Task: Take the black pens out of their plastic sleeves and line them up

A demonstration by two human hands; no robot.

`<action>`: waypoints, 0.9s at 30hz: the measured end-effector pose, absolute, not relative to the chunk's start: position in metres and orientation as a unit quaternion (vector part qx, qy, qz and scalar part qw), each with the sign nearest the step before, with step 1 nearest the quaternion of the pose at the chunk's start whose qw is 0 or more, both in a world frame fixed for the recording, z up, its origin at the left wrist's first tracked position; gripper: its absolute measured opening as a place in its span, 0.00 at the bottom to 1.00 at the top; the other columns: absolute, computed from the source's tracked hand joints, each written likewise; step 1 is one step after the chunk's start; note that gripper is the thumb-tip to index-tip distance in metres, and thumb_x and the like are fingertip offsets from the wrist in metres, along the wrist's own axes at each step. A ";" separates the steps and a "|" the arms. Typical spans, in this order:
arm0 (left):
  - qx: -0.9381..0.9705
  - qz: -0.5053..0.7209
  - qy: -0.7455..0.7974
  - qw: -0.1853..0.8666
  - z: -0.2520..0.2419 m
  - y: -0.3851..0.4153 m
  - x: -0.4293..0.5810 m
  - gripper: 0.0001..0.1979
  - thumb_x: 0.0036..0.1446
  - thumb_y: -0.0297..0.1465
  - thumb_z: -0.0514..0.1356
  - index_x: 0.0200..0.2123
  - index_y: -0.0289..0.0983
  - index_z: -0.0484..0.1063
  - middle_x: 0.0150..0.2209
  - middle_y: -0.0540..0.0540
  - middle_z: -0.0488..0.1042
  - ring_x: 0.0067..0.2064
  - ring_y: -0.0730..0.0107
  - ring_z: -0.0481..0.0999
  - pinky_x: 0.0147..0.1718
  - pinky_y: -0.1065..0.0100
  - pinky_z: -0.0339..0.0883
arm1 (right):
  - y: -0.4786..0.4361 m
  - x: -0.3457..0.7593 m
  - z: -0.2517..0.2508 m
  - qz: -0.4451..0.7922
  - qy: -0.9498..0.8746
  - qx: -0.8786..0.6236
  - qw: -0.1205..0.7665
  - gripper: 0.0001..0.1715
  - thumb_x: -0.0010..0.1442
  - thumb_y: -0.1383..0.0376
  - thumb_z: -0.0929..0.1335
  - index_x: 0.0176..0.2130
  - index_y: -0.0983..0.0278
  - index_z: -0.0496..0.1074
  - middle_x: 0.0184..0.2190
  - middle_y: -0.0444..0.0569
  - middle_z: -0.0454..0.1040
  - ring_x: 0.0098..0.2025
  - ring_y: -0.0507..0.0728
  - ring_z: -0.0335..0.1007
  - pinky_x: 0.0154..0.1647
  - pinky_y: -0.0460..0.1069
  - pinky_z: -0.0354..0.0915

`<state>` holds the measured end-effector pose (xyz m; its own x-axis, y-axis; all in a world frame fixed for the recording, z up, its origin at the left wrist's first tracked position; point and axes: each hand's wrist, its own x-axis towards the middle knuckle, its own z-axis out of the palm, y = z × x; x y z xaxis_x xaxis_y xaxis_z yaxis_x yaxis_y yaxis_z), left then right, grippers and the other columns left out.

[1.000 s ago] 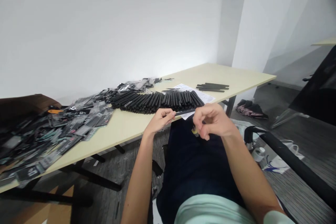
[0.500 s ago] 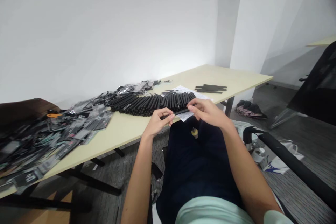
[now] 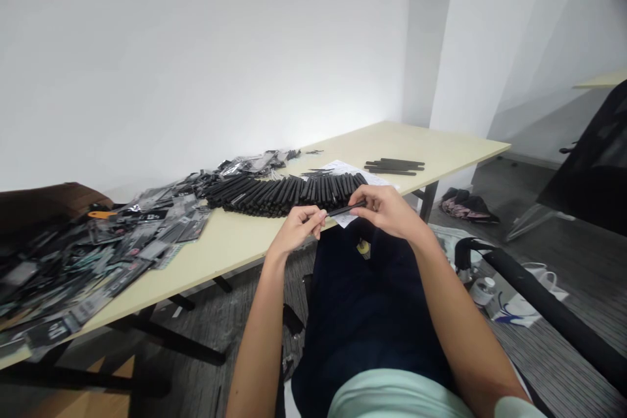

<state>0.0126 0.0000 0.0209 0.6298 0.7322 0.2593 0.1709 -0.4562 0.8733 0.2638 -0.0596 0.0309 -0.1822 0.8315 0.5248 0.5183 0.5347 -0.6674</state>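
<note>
Between my two hands is a thin black stick [image 3: 340, 210], held nearly level above my lap at the table's front edge. My left hand [image 3: 304, 225] pinches its left end. Fingers of my right hand [image 3: 375, 206] close on its right end. Just behind them lies a long, dense row of black sticks [image 3: 289, 192] on the pale table [image 3: 235, 241]. A written white paper [image 3: 337, 166] lies partly under the row. Several separate dark sticks [image 3: 394, 166] lie further right.
Packaged items in clear and black sleeves [image 3: 147, 228] cover the table's left side, with an orange-handled tool [image 3: 102, 215]. A brown box [image 3: 53, 202] stands behind them. On the right are a black armrest [image 3: 543, 300], a bottle [image 3: 482, 290] and a bag [image 3: 519, 307].
The black stick has shifted out of my left hand toward the right, with more of it now under my right fingers. Both hands stay in nearly the same place.
</note>
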 end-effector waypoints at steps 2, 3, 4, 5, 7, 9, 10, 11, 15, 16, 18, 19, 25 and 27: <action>0.783 0.329 0.290 0.440 0.020 0.000 0.012 0.22 0.67 0.46 0.61 0.31 0.32 0.74 0.20 0.51 0.70 0.24 0.75 0.69 0.28 0.72 0.61 | -0.061 0.264 0.032 0.175 -0.739 -0.447 0.473 0.06 0.62 0.61 0.73 0.38 0.62 0.77 0.23 0.42 0.72 0.24 0.52 0.64 0.29 0.48 0.58; 0.780 0.333 0.292 0.443 0.020 0.000 0.012 0.22 0.66 0.46 0.62 0.33 0.32 0.75 0.21 0.51 0.70 0.24 0.75 0.69 0.28 0.72 0.60 | -0.061 0.264 0.032 0.180 -0.734 -0.446 0.480 0.07 0.62 0.61 0.73 0.39 0.62 0.77 0.23 0.42 0.71 0.23 0.52 0.63 0.28 0.48 0.58; 0.777 0.335 0.293 0.446 0.020 0.000 0.012 0.21 0.66 0.46 0.63 0.35 0.31 0.76 0.21 0.51 0.70 0.24 0.75 0.69 0.27 0.72 0.60 | -0.061 0.264 0.031 0.183 -0.730 -0.445 0.485 0.07 0.63 0.61 0.72 0.40 0.62 0.77 0.22 0.41 0.70 0.23 0.52 0.62 0.28 0.48 0.58; 0.775 0.335 0.294 0.448 0.020 0.000 0.012 0.21 0.65 0.46 0.63 0.37 0.31 0.77 0.20 0.51 0.69 0.23 0.75 0.68 0.27 0.72 0.59 | -0.061 0.264 0.031 0.184 -0.728 -0.445 0.488 0.07 0.64 0.60 0.72 0.40 0.62 0.77 0.21 0.41 0.69 0.22 0.52 0.62 0.27 0.48 0.57; 0.774 0.331 0.293 0.453 0.020 -0.001 0.011 0.21 0.66 0.46 0.62 0.40 0.31 0.78 0.19 0.53 0.66 0.22 0.76 0.65 0.26 0.72 0.58 | -0.059 0.264 0.029 0.178 -0.724 -0.444 0.496 0.08 0.64 0.60 0.72 0.40 0.62 0.77 0.20 0.40 0.67 0.22 0.52 0.60 0.26 0.49 0.57; 0.773 0.328 0.293 0.456 0.020 -0.001 0.010 0.22 0.67 0.47 0.61 0.39 0.31 0.79 0.18 0.55 0.61 0.21 0.77 0.61 0.25 0.72 0.54 | -0.056 0.264 0.026 0.168 -0.717 -0.437 0.517 0.08 0.63 0.59 0.73 0.39 0.62 0.79 0.19 0.40 0.66 0.22 0.52 0.59 0.26 0.49 0.57; 0.772 0.328 0.293 0.459 0.020 -0.001 0.010 0.22 0.67 0.47 0.60 0.38 0.31 0.78 0.17 0.56 0.59 0.20 0.78 0.59 0.24 0.72 0.52 | -0.054 0.264 0.025 0.165 -0.708 -0.433 0.533 0.08 0.63 0.59 0.73 0.39 0.62 0.79 0.19 0.40 0.66 0.21 0.52 0.59 0.26 0.49 0.57; 0.769 0.329 0.294 0.462 0.020 -0.001 0.009 0.22 0.67 0.47 0.60 0.37 0.32 0.78 0.17 0.56 0.57 0.20 0.79 0.57 0.23 0.72 0.50 | -0.053 0.265 0.024 0.167 -0.696 -0.428 0.552 0.09 0.62 0.59 0.74 0.38 0.61 0.80 0.19 0.41 0.67 0.21 0.52 0.58 0.26 0.49 0.57; 0.768 0.335 0.301 0.456 0.020 -0.002 0.008 0.22 0.67 0.47 0.61 0.32 0.33 0.74 0.16 0.57 0.57 0.19 0.80 0.54 0.22 0.73 0.47 | -0.050 0.269 0.022 0.205 -0.644 -0.402 0.618 0.11 0.59 0.56 0.77 0.38 0.61 0.80 0.20 0.41 0.69 0.21 0.51 0.57 0.24 0.49 0.54; 0.769 0.337 0.302 0.452 0.019 -0.002 0.008 0.22 0.66 0.47 0.62 0.31 0.33 0.74 0.16 0.56 0.57 0.19 0.80 0.54 0.21 0.73 0.47 | -0.050 0.270 0.022 0.221 -0.633 -0.393 0.630 0.12 0.58 0.56 0.77 0.37 0.61 0.81 0.20 0.41 0.69 0.21 0.51 0.57 0.23 0.49 0.54; 0.771 0.342 0.302 0.444 0.019 -0.003 0.009 0.22 0.65 0.47 0.63 0.30 0.33 0.74 0.17 0.56 0.58 0.19 0.80 0.55 0.21 0.73 0.48 | -0.050 0.272 0.022 0.258 -0.610 -0.373 0.650 0.14 0.57 0.54 0.78 0.37 0.60 0.80 0.20 0.41 0.69 0.20 0.51 0.57 0.23 0.49 0.55; 0.772 0.346 0.301 0.440 0.019 -0.003 0.009 0.22 0.64 0.47 0.63 0.30 0.33 0.74 0.17 0.56 0.59 0.19 0.80 0.56 0.21 0.73 0.48 | -0.050 0.273 0.021 0.277 -0.599 -0.364 0.658 0.15 0.56 0.54 0.79 0.37 0.60 0.81 0.20 0.42 0.69 0.21 0.51 0.58 0.22 0.49 0.55; 0.775 0.355 0.297 0.429 0.020 -0.004 0.010 0.22 0.64 0.47 0.64 0.32 0.32 0.77 0.18 0.55 0.62 0.19 0.80 0.58 0.21 0.74 0.50 | -0.040 0.277 0.019 0.293 -0.476 -0.306 0.770 0.18 0.59 0.50 0.77 0.34 0.61 0.76 0.25 0.42 0.69 0.22 0.49 0.60 0.22 0.46 0.58; 0.775 0.358 0.297 0.429 0.020 -0.003 0.010 0.22 0.64 0.47 0.64 0.33 0.32 0.77 0.18 0.55 0.62 0.19 0.80 0.59 0.21 0.74 0.50 | -0.039 0.278 0.020 0.285 -0.459 -0.284 0.792 0.20 0.64 0.48 0.73 0.33 0.61 0.71 0.29 0.43 0.71 0.25 0.49 0.66 0.26 0.46 0.63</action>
